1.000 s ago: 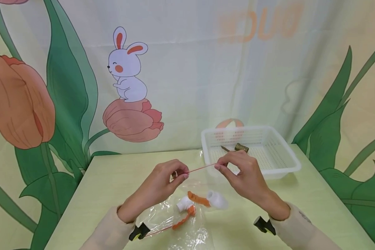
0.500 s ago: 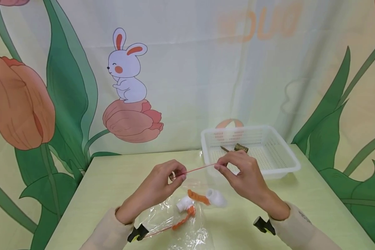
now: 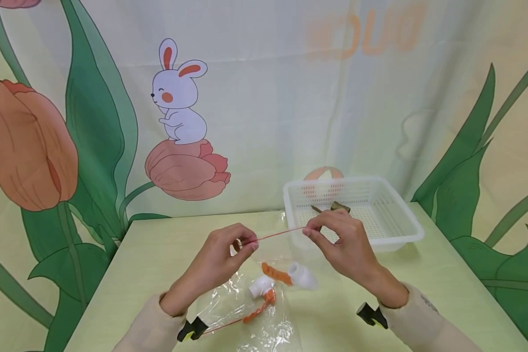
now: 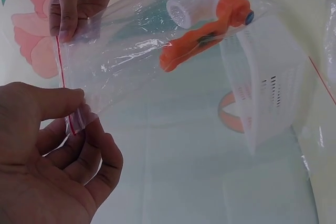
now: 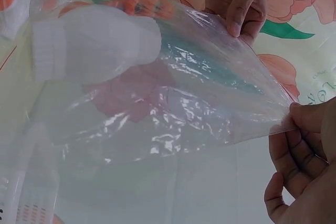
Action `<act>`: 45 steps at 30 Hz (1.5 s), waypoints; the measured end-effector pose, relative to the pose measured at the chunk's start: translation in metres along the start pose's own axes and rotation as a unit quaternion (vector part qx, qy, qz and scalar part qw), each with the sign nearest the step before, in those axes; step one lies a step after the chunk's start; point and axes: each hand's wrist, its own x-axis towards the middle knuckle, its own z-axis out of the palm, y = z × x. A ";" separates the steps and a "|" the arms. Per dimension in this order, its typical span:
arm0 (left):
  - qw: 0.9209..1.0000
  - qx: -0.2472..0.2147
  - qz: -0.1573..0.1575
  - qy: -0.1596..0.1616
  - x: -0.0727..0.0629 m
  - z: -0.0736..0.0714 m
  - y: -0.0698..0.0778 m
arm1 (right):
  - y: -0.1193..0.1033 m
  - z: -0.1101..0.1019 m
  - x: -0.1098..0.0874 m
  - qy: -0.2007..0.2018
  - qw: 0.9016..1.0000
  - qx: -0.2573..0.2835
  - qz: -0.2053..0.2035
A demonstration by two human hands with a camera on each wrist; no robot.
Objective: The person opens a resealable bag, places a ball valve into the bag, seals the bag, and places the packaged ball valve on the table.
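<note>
Above the desk (image 3: pixel 158 259), the left hand (image 3: pixel 224 252) and right hand (image 3: pixel 345 244), fingers pinching opposite mouth ends of a bag (image 5: pixel 173 124); orange-handled valve (image 3: pixel 302 276) below.

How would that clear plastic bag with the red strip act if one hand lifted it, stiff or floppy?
The clear plastic bag is probably floppy, because its film is creased. It would likely sag under the white plastic fitting with an orange handle inside. It might be slippery: the film looks shiny.

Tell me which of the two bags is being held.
The bag with its red strip stretched between left hand and right hand; the other bag lies on the table, unheld.
</note>
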 end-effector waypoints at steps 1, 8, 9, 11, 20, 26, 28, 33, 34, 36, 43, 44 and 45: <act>1.000 0.000 -0.004 0.003 -0.001 0.000 0.000 | 0.000 0.000 0.000 0.002 1.000 -0.001 0.000; 1.000 0.011 -0.004 0.008 -0.006 -0.003 -0.006 | 0.001 -0.001 0.000 0.016 1.000 -0.010 -0.004; 1.000 0.013 -0.001 0.006 -0.007 -0.004 -0.006 | 0.001 -0.001 0.000 0.016 1.000 -0.008 -0.004; 1.000 0.016 0.006 0.004 -0.007 -0.004 -0.006 | 0.001 -0.001 0.000 0.017 1.000 -0.006 -0.003; 1.000 0.019 -0.008 -0.005 -0.010 -0.005 -0.007 | 0.001 -0.001 -0.002 0.018 1.000 -0.009 -0.001; 1.000 0.026 -0.016 0.003 -0.013 -0.006 -0.009 | 0.001 -0.001 -0.003 0.013 1.000 -0.012 0.011; 0.999 0.027 -0.017 0.009 -0.014 -0.006 -0.008 | 0.001 -0.001 -0.003 0.011 1.000 -0.009 0.011; 0.999 0.008 -0.033 0.019 -0.016 -0.006 -0.009 | 0.002 -0.001 -0.005 0.002 1.000 -0.003 0.022; 0.999 0.001 -0.038 0.025 -0.016 -0.006 -0.009 | 0.002 -0.001 -0.006 -0.002 1.000 -0.001 0.026; 0.998 -0.009 -0.045 0.040 -0.017 -0.007 -0.008 | 0.003 0.000 -0.007 -0.013 0.999 0.000 0.033; 0.995 -0.023 -0.028 0.090 -0.014 -0.007 -0.006 | 0.007 0.002 -0.014 -0.046 0.997 0.002 0.055; 0.995 -0.025 -0.020 0.095 -0.014 -0.007 -0.006 | 0.008 0.003 -0.016 -0.051 0.997 0.003 0.059; 0.995 -0.025 -0.015 0.099 -0.014 -0.007 -0.005 | 0.009 0.004 -0.017 -0.057 0.996 0.004 0.065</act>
